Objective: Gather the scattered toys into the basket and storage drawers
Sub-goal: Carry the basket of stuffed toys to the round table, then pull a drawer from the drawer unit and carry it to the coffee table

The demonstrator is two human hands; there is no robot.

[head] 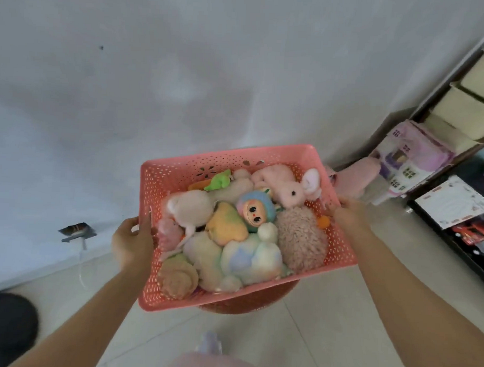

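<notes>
Two hands hold the load: my left hand [130,241] curls over the left rim of the pink basket [340,241], thumb on the outside and fingers hooked on the inner wall, and my right hand [349,214] clasps the right rim the same way, its fingertips hidden behind the edge. Between the hands the basket is piled with plush toys: a pink bunny [287,189] by the right hand, a blue-hooded doll [256,211] in the middle, a pastel cloud plush [253,259] toward me, a tan snail [177,277] below the left hand. Beneath the basket an orange round thing [231,306] shows; I cannot tell whether the basket rests on it.

Beyond the right hand, a pink plush [356,176] and a toy house box [409,161] lie by the shelf with fabric drawers [463,108].

I judge the gathering into the basket largely done and the carrying step in hand. Next I would keep it level, set it down, then fetch those leftovers.
</notes>
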